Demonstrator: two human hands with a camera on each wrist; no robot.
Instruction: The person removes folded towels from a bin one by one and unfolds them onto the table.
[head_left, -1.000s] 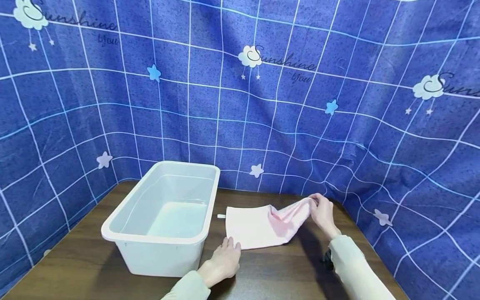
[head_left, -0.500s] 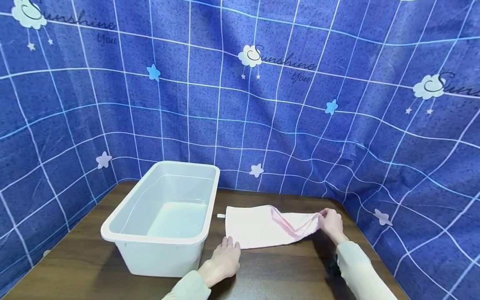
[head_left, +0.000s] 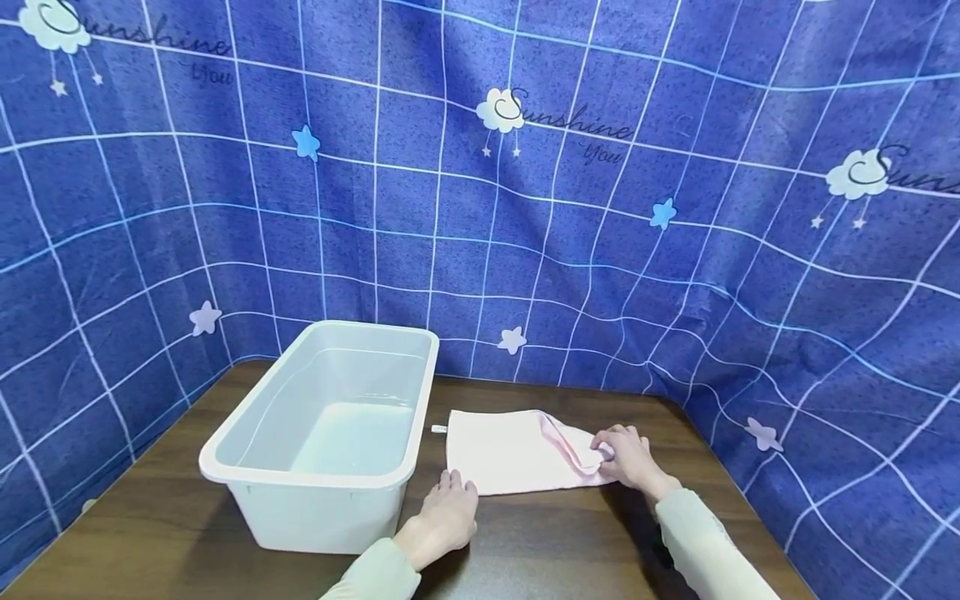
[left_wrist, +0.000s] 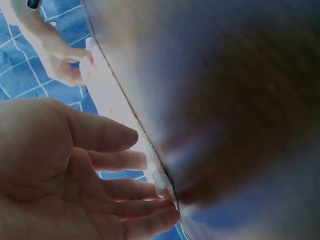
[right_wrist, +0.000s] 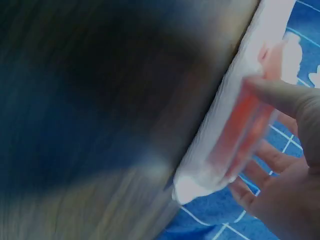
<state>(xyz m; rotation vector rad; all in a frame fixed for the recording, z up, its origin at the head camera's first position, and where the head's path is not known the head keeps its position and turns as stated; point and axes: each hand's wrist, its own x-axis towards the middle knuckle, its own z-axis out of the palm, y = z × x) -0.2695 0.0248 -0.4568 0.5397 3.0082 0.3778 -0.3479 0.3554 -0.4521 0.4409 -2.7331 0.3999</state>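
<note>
A pale pink towel lies on the wooden table, with a small white tag at its left edge and a raised fold near its right end. The left hand rests with its fingertips at the towel's near left corner, fingers extended, as the left wrist view also shows. At the other end, the right hand has its thumb and fingers at the folded part of the towel, pinching the cloth. In the right wrist view the thumb lies against the fold and the other fingers are spread along the cloth's edge.
A white plastic tub stands on the table to the left of the towel, close to the left forearm. Behind and along both sides hangs a blue checked curtain with clouds and stars.
The right hand first drew the towel's right end out and down to the right, then moved back left onto the fold. The left hand has stayed nearly in place.
</note>
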